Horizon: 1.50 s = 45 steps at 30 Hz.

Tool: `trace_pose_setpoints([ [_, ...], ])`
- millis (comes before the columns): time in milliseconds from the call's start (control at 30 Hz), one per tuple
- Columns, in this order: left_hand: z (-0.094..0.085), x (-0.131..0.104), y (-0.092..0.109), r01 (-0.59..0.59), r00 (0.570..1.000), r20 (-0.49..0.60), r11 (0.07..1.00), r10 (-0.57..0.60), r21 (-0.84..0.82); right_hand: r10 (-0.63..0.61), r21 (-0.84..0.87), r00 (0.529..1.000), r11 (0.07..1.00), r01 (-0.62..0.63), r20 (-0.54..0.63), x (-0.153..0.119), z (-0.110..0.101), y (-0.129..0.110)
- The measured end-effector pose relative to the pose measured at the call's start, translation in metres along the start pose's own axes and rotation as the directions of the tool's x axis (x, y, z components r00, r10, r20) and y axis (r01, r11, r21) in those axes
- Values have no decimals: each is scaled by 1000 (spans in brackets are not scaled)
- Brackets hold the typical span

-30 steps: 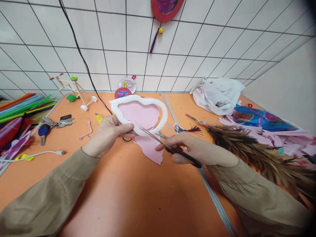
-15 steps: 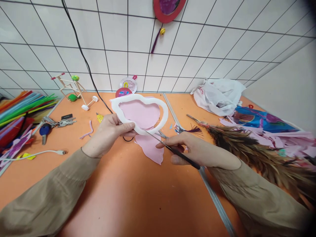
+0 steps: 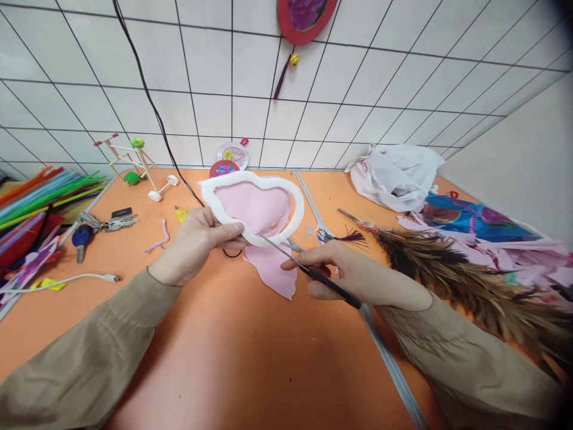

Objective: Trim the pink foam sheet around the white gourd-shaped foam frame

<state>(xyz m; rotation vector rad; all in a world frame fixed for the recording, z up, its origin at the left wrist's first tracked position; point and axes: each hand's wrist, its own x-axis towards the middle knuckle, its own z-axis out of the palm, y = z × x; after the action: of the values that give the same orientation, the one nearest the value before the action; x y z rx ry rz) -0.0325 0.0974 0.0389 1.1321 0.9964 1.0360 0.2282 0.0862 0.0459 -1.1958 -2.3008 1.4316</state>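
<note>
My left hand (image 3: 208, 236) pinches the lower left edge of a white heart-shaped foam frame (image 3: 296, 206), thumb on top. Pink sheet (image 3: 253, 203) shows through the frame's opening, partly cut along the lower right edge. A pair of scissors (image 3: 329, 283) with black handles is in my right hand (image 3: 344, 272). Its blades are parted; one reaches over the frame's lower rim onto the pink sheet, the other passes beneath the frame. A loose-looking pink piece (image 3: 273, 272) hangs or lies below the frame; I cannot tell whether it is joined to the sheet.
Keys (image 3: 119, 222), a white cable (image 3: 85, 277) and colourful pipe cleaners (image 3: 49, 191) lie left. A stick model (image 3: 134, 161) stands behind. Right are a white plastic bag (image 3: 396, 173), brown feathers (image 3: 465, 286) and pink scraps (image 3: 514, 257). A black cord (image 3: 147, 89) hangs along the tiled wall.
The scissor tip has shifted slightly left and up, and the pink sheet inside the frame now bulges and creases near it. My left hand keeps its grip on the frame.
</note>
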Motion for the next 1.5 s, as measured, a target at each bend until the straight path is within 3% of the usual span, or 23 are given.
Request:
trace_pose_setpoints([
  [200, 1, 1, -1, 43, 999, 16, 998, -43, -53, -62, 75, 997, 995, 59, 36, 3, -3, 3],
  [633, 1, 1, -1, 59, 998, 24, 996, -57, -62, -135, 51, 989, 990, 133, 51, 2, -5, 7],
  [967, -1, 2, -4, 27, 999, -27, 1000, -27, 2, -54, -63, 998, 996, 56, 35, -1, -3, 1],
  [1333, 1, 3, -4, 39, 999, -35, 999, -39, -1, 34, 21, 999, 999, -35, 41, 1, 0, 0],
  [1500, 0, 2, -5, 32, 999, -34, 999, -33, -12, -18, 85, 998, 996, 13, 53, 2, -1, 2],
])
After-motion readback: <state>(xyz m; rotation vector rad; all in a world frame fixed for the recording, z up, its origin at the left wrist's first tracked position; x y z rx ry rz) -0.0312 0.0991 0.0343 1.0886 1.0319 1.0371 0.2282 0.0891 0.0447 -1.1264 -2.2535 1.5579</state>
